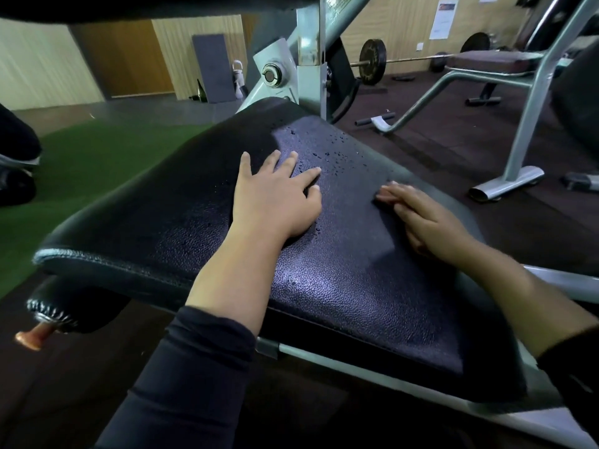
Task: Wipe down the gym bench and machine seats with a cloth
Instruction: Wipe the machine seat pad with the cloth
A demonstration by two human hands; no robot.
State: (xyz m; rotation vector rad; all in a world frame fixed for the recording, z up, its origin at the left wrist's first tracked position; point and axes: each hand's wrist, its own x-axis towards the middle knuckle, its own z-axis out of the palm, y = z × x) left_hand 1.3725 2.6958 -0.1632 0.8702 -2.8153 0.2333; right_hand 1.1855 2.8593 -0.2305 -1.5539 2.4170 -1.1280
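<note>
Left hand (275, 196) lies flat, fingers spread, mid-frame on the seat (168, 202); right hand (421, 215), fingers straight, rests just right of it. Droplets (327, 153) sit just beyond the left fingertips, nearer that hand. No cloth shows.

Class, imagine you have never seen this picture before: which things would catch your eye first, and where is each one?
First, the two bare hands lying flat on the black padded seat in the middle: the left hand with fingers spread, the right hand with fingers together. Next, the water droplets beading on the pad just beyond the fingertips. Behind, at upper right, a barbell lies on the floor by a second bench; no cloth shows.
</note>
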